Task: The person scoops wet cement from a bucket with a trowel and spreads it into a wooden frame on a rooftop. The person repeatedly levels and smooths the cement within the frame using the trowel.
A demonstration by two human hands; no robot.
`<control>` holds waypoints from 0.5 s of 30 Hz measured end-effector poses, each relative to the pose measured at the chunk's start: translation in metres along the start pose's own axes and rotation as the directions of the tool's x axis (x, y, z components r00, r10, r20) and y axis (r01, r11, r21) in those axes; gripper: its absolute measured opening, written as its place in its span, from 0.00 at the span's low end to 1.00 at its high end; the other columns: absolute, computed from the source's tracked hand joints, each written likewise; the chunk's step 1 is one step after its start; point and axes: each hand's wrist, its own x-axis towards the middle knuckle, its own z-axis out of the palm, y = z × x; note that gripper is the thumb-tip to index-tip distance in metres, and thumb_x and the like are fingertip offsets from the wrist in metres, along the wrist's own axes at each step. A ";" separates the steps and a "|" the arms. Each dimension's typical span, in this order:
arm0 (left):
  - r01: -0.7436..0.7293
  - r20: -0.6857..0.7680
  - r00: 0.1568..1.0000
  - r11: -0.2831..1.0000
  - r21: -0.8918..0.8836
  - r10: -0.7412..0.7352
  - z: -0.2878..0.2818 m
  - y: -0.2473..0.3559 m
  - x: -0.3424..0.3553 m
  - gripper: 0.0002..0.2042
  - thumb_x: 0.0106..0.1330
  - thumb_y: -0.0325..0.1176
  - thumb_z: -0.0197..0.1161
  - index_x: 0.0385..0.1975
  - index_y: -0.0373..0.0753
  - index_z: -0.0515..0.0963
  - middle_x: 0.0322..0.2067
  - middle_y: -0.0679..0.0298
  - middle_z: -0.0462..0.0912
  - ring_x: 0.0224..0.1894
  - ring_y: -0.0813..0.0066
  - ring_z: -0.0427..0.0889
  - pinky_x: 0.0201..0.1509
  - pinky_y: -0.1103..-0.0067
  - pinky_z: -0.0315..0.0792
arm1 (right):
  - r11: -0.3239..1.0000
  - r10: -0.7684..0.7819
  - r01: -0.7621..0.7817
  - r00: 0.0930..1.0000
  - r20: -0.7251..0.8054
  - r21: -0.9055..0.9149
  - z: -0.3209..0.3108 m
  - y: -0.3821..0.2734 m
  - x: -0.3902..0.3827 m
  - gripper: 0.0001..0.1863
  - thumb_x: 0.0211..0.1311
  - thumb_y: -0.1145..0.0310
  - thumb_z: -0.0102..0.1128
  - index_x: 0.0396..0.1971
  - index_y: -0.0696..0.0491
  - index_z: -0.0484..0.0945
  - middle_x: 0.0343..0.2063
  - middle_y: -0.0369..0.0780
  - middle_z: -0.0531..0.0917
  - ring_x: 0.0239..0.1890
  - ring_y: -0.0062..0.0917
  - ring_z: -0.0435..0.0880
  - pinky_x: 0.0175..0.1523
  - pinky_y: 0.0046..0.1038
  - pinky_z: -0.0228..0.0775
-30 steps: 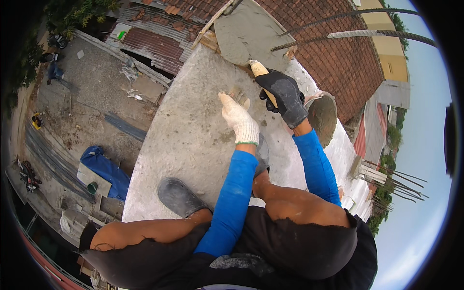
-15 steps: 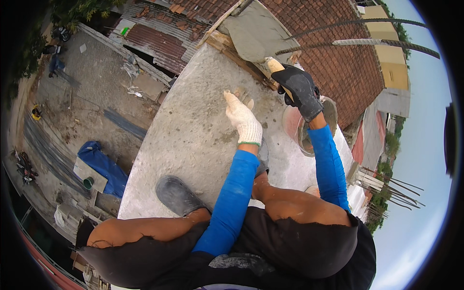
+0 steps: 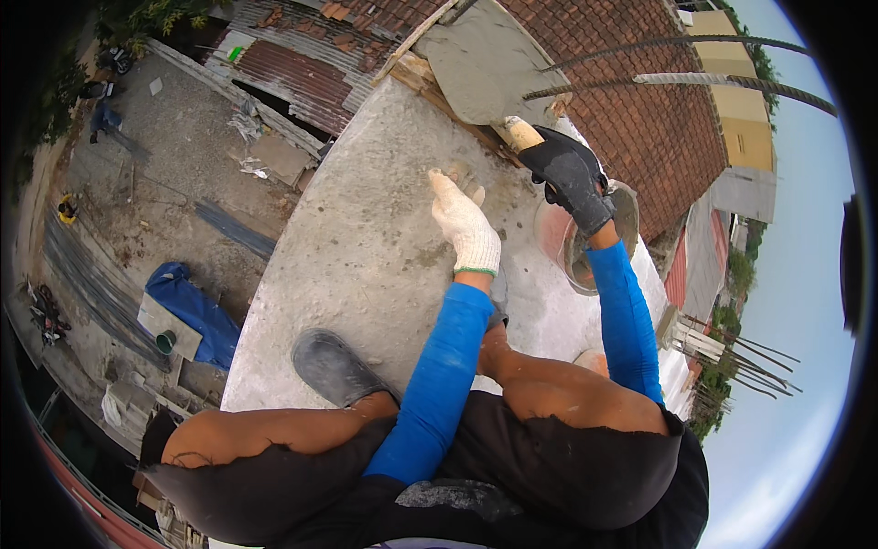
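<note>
My right hand, in a black and grey glove, is wrapped round a pale, thick tool handle. The tool's other end is hidden, so I cannot tell its kind. Close under that hand stands a cement-stained bucket. My left hand wears a white knitted glove with a green cuff edge. Its fingers are apart over the rough concrete slab, with nothing seen in them. Beyond both hands, smooth wet grey mortar lies inside wooden form boards.
Bent steel bars stick out at the upper right, in front of a tiled roof. The slab's left edge drops to a yard far below, with a blue tarp and people. My grey clog stands near that edge.
The pale handle has tipped a little in my right hand, its end shifting slightly right and down. My left hand has barely moved.
</note>
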 end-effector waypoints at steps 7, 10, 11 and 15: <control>-0.022 -0.020 1.000 0.999 -0.036 0.021 -0.006 0.011 0.010 0.32 0.82 0.59 0.49 0.65 0.32 0.70 0.61 0.53 0.77 0.60 0.62 0.78 0.64 0.65 0.76 | 0.985 0.025 -0.046 0.991 -0.129 -0.163 -0.001 -0.026 -0.036 0.23 0.73 0.63 0.64 0.64 0.57 0.80 0.27 0.34 0.84 0.18 0.11 0.72 0.22 0.19 0.60; -0.011 0.024 1.000 1.000 -0.025 0.012 -0.011 0.008 0.010 0.34 0.81 0.60 0.49 0.69 0.31 0.69 0.65 0.53 0.74 0.63 0.63 0.76 0.66 0.65 0.76 | 0.986 0.057 -0.082 0.985 -0.165 -0.146 0.011 -0.020 -0.017 0.24 0.74 0.62 0.63 0.64 0.58 0.79 0.25 0.34 0.84 0.16 0.11 0.72 0.20 0.19 0.59; -0.004 0.027 1.000 1.000 -0.022 0.004 -0.013 0.005 0.010 0.34 0.81 0.60 0.49 0.69 0.31 0.68 0.65 0.53 0.74 0.63 0.63 0.75 0.66 0.65 0.76 | 0.987 0.075 -0.096 0.984 -0.160 -0.131 0.017 -0.015 -0.010 0.24 0.75 0.61 0.63 0.64 0.58 0.79 0.24 0.34 0.83 0.16 0.11 0.72 0.20 0.19 0.59; -0.019 -0.025 1.000 1.000 0.003 0.019 -0.009 0.000 0.011 0.27 0.83 0.56 0.47 0.57 0.34 0.72 0.60 0.50 0.80 0.58 0.57 0.80 0.62 0.62 0.76 | 0.995 0.091 -0.087 0.991 -0.097 0.046 0.037 -0.002 -0.016 0.22 0.76 0.60 0.62 0.61 0.58 0.80 0.24 0.34 0.83 0.15 0.12 0.72 0.19 0.19 0.58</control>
